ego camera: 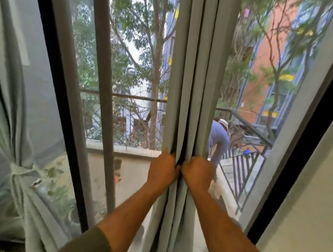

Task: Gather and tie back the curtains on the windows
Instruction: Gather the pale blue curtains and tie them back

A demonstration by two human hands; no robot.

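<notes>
A pale grey-green curtain (192, 78) hangs bunched in narrow vertical folds down the middle of the window. My left hand (163, 169) grips the folds from the left side and my right hand (197, 171) grips them from the right, the two hands almost touching at waist height of the curtain. At the far left a second curtain (11, 128) of the same cloth is gathered, with a tie band (20, 170) around it.
A dark window frame post (61, 109) stands left of centre and another dark frame edge (304, 153) runs down the right beside a pale wall (312, 212). Outside are trees, a balcony railing (243, 169) and a person in blue (218, 142).
</notes>
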